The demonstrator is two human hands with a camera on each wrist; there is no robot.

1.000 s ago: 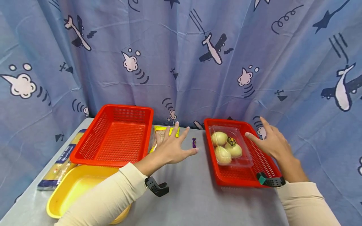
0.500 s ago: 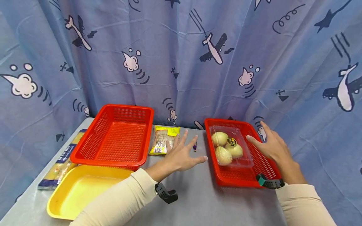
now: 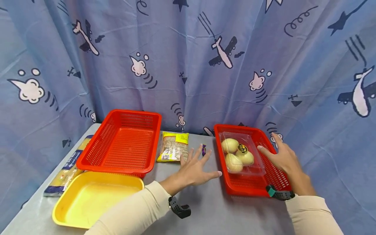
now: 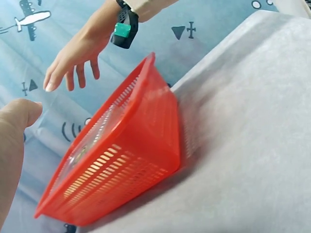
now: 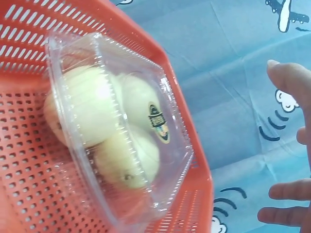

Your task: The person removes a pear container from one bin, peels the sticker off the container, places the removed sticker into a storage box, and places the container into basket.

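onions in their clear clamshell [image 3: 241, 153] lie in the right red basket [image 3: 235, 187]. my right hand [image 3: 281, 157] hovers beside them, fingers spread, empty. my left hand [image 3: 196, 167] has slid back from the snack packet [image 3: 173, 147], open over the counter [image 3: 211, 209].

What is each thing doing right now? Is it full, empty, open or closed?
Left hand: open, fingers spread, holding nothing.
Right hand: open, over the right basket.
Left red basket: empty.
Right red basket: holds the clear box.
Clear box: lid closed, three onions inside.
Yellow tray: empty.
Snack bag: lying flat.
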